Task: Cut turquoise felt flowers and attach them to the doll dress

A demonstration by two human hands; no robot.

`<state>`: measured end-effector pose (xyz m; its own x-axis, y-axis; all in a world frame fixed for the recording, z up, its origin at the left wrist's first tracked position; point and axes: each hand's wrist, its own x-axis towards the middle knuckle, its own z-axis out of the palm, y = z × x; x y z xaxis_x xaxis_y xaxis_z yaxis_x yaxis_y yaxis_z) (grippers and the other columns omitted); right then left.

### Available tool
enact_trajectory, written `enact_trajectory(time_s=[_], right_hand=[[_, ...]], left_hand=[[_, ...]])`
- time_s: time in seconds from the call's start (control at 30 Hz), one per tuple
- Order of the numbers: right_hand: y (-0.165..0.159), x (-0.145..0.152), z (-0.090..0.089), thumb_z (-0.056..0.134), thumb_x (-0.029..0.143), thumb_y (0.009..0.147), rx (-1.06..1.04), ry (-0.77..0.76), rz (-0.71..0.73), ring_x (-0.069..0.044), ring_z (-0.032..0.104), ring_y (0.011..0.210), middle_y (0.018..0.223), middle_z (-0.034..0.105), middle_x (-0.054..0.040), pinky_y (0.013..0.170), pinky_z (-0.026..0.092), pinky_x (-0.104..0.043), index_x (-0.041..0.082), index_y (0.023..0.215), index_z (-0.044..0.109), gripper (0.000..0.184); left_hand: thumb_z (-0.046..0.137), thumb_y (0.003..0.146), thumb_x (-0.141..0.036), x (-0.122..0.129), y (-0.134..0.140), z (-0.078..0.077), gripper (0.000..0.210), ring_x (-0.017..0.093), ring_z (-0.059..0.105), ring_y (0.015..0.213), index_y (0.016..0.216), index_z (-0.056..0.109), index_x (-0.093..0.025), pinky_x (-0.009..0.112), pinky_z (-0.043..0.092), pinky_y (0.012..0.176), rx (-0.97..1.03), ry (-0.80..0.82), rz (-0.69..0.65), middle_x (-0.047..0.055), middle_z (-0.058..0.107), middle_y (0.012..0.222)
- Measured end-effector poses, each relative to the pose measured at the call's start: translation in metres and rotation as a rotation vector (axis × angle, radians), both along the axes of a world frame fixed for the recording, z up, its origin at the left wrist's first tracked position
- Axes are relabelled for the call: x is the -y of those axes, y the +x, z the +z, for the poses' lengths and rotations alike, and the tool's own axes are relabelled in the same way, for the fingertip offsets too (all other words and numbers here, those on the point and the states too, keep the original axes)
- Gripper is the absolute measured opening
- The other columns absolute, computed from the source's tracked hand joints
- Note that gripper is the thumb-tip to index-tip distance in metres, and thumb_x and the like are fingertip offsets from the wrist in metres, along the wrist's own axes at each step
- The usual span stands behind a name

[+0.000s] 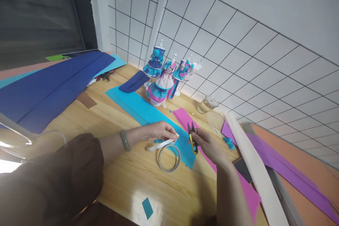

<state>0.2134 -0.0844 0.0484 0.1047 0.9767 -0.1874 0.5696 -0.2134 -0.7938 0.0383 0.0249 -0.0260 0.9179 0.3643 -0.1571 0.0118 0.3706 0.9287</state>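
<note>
Fingers pinched, my left hand (pixel 161 131) holds a short white strip of double-sided tape (pixel 160 144). Just below that hand is a tape roll (pixel 159 160) with a wide ring core; whether it rests flat on the table I cannot tell. My right hand (pixel 208 143) grips small thread snips (pixel 194 144) with yellow handles and dark blades pointing up, the blades a little apart. Under both hands stretches a long turquoise paper strip (pixel 143 113). A pink paper strip (pixel 185 117) runs beneath my right hand and forearm.
Several small dress forms in paper dresses (pixel 162 84) stand by the tiled wall. A glass jar (pixel 208 105) is right of them. Dark blue paper (pixel 63 84) covers the left side. Cream paper (pixel 256 169) and purple paper (pixel 286 166) lie right. A teal scrap (pixel 147 208) sits in front.
</note>
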Motion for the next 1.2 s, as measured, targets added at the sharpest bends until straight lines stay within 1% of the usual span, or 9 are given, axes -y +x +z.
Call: enact_trajectory(time_s=[0.07, 0.17, 0.27, 0.4, 0.57, 0.73, 0.97, 1.1, 1.2], right_hand=[[-0.008, 0.002, 0.004, 0.039, 0.051, 0.082, -0.113, 0.002, -0.014, -0.011, 0.044, 0.051, 0.059, 0.049, 0.0017, 0.051, 0.036, -0.022, 0.019, 0.073, 0.046, 0.034], [-0.02, 0.002, 0.006, 0.034, 0.053, 0.083, -0.241, -0.043, -0.037, -0.008, 0.032, 0.041, 0.055, 0.036, 0.006, 0.041, 0.027, -0.02, 0.019, 0.081, 0.047, 0.036], [-0.026, -0.001, 0.002, 0.041, 0.054, 0.08, -0.192, -0.042, -0.011, -0.007, 0.027, 0.042, 0.055, 0.031, 0.0068, 0.039, 0.023, -0.02, 0.02, 0.084, 0.049, 0.036], [-0.029, -0.007, -0.007, 0.059, 0.044, 0.071, 0.134, 0.11, -0.023, -0.01, 0.034, 0.051, 0.055, 0.036, 0.005, 0.047, 0.028, -0.021, 0.017, 0.076, 0.056, 0.027], [-0.027, -0.01, -0.018, 0.05, 0.042, 0.075, 0.305, 0.138, -0.041, -0.012, 0.036, 0.051, 0.053, 0.042, 0.0033, 0.048, 0.027, -0.023, 0.017, 0.071, 0.058, 0.026], [-0.024, -0.01, -0.022, 0.043, 0.047, 0.079, 0.384, 0.14, -0.009, -0.013, 0.039, 0.051, 0.053, 0.047, 0.0017, 0.048, 0.028, -0.023, 0.016, 0.068, 0.058, 0.036], [-0.022, -0.012, -0.023, 0.042, 0.05, 0.078, 0.342, 0.143, -0.011, -0.018, 0.049, 0.059, 0.061, 0.056, -0.0013, 0.053, 0.036, -0.025, 0.016, 0.076, 0.06, 0.038], [-0.021, -0.014, -0.026, 0.044, 0.052, 0.076, 0.355, 0.102, -0.075, -0.018, 0.05, 0.059, 0.065, 0.058, -0.0029, 0.052, 0.037, -0.025, 0.016, 0.075, 0.06, 0.04], [-0.021, -0.015, -0.028, 0.045, 0.053, 0.075, 0.321, 0.089, -0.1, -0.018, 0.051, 0.059, 0.064, 0.058, -0.0025, 0.049, 0.036, -0.024, 0.016, 0.074, 0.061, 0.04]], left_hand=[[0.073, 0.058, -0.035, 0.0, 0.001, -0.002, 0.029, 0.009, 0.057, 0.062, 0.076, 0.067, -0.013, 0.02, 0.043, 0.06, 0.012, -0.024, 0.012, 0.003, 0.064, 0.07], [0.074, 0.058, -0.033, 0.0, 0.002, -0.004, 0.03, 0.01, 0.058, 0.064, 0.079, 0.067, -0.013, 0.021, 0.044, 0.062, 0.021, -0.063, 0.026, 0.003, 0.064, 0.07], [0.074, 0.058, -0.031, 0.001, 0.003, -0.005, 0.03, 0.011, 0.059, 0.065, 0.081, 0.067, -0.013, 0.022, 0.045, 0.063, 0.017, -0.08, 0.034, 0.004, 0.065, 0.072], [0.074, 0.057, -0.029, 0.002, 0.003, -0.002, 0.029, 0.011, 0.06, 0.065, 0.08, 0.067, -0.013, 0.023, 0.045, 0.064, -0.004, -0.063, 0.034, 0.005, 0.065, 0.072], [0.076, 0.054, -0.029, 0.004, 0.002, 0.0, 0.029, 0.01, 0.059, 0.064, 0.077, 0.067, -0.013, 0.023, 0.045, 0.066, -0.02, -0.078, 0.043, 0.002, 0.064, 0.069], [0.075, 0.054, -0.033, 0.003, 0.002, -0.004, 0.031, 0.009, 0.057, 0.063, 0.077, 0.067, -0.014, 0.021, 0.042, 0.061, -0.005, -0.032, 0.009, 0.001, 0.063, 0.069], [0.074, 0.051, -0.043, 0.005, 0.007, -0.005, 0.034, 0.008, 0.051, 0.053, 0.067, 0.065, -0.014, 0.021, 0.039, 0.055, 0.003, 0.029, 0.109, -0.002, 0.059, 0.058], [0.073, 0.052, -0.044, 0.004, 0.013, -0.014, 0.034, 0.009, 0.053, 0.063, 0.064, 0.064, -0.014, 0.022, 0.04, 0.06, 0.072, 0.147, 0.235, 0.001, 0.062, 0.071], [0.073, 0.051, -0.043, 0.003, 0.016, -0.021, 0.034, 0.01, 0.055, 0.07, 0.062, 0.061, -0.013, 0.023, 0.041, 0.063, 0.124, 0.153, 0.288, 0.003, 0.063, 0.087]])
